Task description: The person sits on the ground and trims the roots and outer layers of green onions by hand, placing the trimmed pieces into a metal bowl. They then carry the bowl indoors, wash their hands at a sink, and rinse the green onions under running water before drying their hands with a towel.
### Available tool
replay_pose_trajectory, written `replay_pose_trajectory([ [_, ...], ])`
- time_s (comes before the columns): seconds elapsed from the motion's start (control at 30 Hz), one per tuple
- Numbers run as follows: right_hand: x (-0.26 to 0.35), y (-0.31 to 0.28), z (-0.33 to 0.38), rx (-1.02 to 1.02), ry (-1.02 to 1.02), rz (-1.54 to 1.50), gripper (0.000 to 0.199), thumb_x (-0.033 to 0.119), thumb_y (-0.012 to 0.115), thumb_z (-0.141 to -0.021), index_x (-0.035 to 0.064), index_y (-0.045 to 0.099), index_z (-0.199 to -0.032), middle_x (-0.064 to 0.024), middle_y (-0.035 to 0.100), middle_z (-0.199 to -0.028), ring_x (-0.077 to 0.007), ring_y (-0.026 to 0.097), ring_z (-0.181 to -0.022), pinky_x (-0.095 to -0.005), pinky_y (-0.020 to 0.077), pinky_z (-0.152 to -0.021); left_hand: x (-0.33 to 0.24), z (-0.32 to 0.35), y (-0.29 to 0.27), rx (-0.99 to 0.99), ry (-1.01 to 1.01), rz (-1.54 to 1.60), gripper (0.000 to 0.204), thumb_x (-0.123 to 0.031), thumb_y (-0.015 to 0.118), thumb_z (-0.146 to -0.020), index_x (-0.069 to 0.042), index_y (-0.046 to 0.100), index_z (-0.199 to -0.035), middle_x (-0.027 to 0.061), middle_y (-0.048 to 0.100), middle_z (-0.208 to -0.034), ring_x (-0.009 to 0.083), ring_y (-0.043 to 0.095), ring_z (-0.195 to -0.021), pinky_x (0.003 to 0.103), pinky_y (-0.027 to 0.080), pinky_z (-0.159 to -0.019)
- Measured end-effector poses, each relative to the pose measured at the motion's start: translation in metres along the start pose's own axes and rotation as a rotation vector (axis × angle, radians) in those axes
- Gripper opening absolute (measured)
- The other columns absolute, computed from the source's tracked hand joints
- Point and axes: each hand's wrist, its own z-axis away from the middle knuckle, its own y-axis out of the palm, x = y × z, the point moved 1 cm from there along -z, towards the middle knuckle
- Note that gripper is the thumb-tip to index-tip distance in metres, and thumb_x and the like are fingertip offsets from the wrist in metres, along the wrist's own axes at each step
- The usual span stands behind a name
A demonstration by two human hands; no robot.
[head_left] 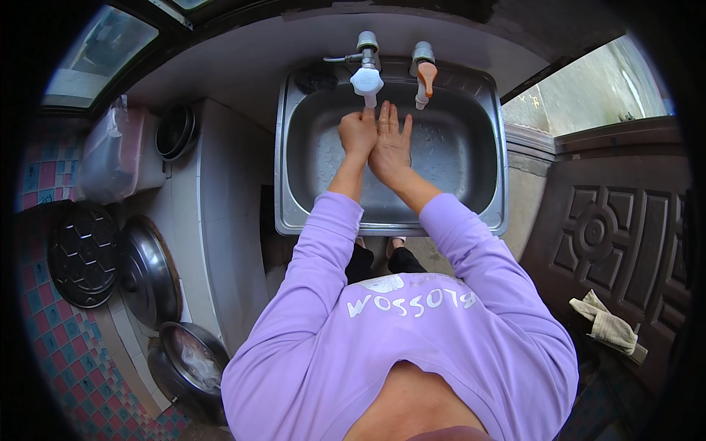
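Both my hands are over the steel sink point(471, 173), pressed side by side just below the tap with a pale blue-white handle point(366, 81). My left hand point(357, 135) is closed, its fingers curled in against the thumb side of my right hand; one digit points up toward the spout. Whether it grips my right thumb is hidden. My right hand point(392, 147) shows its back, with fingers stretched out and apart, holding nothing. Droplets dot the basin wall to its right.
A second tap with an orange handle point(426, 72) stands to the right. A dark scrubber point(316, 79) lies on the sink's back left corner. On the left are a plastic bin point(118, 158), a large lid point(149, 272) and a pot point(193, 353). A cloth point(607, 323) hangs by the brown door point(603, 228).
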Motion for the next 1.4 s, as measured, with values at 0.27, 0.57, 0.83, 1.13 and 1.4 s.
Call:
replay_pose_trajectory([
  [0.27, -0.016, -0.008, -0.001, -0.051, -0.008, -0.372, 0.064, 0.012, 0.055, -0.082, 0.0098, 0.034, -0.142, -0.0317, 0.029, -0.141, -0.0415, 0.035, -0.130, -0.0581, 0.0280, -0.103, 0.011, 0.008, -0.007, 0.420, -0.461, 1.226, 0.024, -0.022, 0.054, -0.094, 0.000, 0.061, -0.101, 0.0131, 0.064, -0.088, 0.0228, 0.063, -0.078, 0.034, 0.054, -0.068],
  [0.57, -0.012, -0.023, 0.004, 0.011, -0.196, -0.187, 0.057, 0.012, 0.052, -0.084, 0.0089, 0.039, -0.139, -0.0182, 0.030, -0.147, -0.0365, 0.023, -0.139, -0.0582, 0.0153, -0.109, 0.007, 0.004, -0.001, 0.214, -0.120, 0.734, 0.020, -0.019, 0.058, -0.091, 0.001, 0.061, -0.093, 0.0046, 0.060, -0.080, 0.0130, 0.056, -0.068, 0.028, 0.047, -0.059],
  [0.83, -0.020, -0.038, 0.004, 0.009, -0.421, -0.227, 0.040, 0.012, 0.048, -0.087, 0.0104, 0.054, -0.126, -0.0074, 0.036, -0.146, -0.0309, 0.020, -0.141, -0.0601, 0.0097, -0.111, 0.012, -0.016, -0.011, 0.190, -0.101, 0.543, 0.022, -0.013, 0.055, -0.090, 0.001, 0.063, -0.075, 0.0020, 0.058, -0.066, 0.0083, 0.050, -0.056, 0.025, 0.037, -0.048],
  [1.13, -0.059, -0.049, 0.004, 0.053, -0.514, -0.210, 0.047, 0.010, 0.049, -0.090, 0.0250, 0.049, -0.134, 0.0075, 0.031, -0.150, -0.0213, 0.018, -0.142, -0.0534, 0.0063, -0.115, -0.012, -0.013, -0.050, 0.762, -0.185, 0.462, 0.031, -0.015, 0.055, -0.093, 0.005, 0.058, -0.118, 0.0117, 0.066, -0.097, 0.0190, 0.067, -0.081, 0.030, 0.056, -0.074],
  [1.4, -0.069, -0.056, -0.003, 0.106, -0.641, -0.152, 0.049, 0.003, 0.051, -0.088, 0.0261, 0.051, -0.132, 0.0097, 0.033, -0.148, -0.0193, 0.019, -0.142, -0.0502, 0.0079, -0.117, -0.032, -0.029, -0.069, 0.811, 0.216, -0.145, 0.021, -0.014, 0.063, -0.086, -0.001, 0.069, -0.101, 0.0076, 0.066, -0.083, 0.0144, 0.061, -0.065, 0.025, 0.050, -0.059],
])
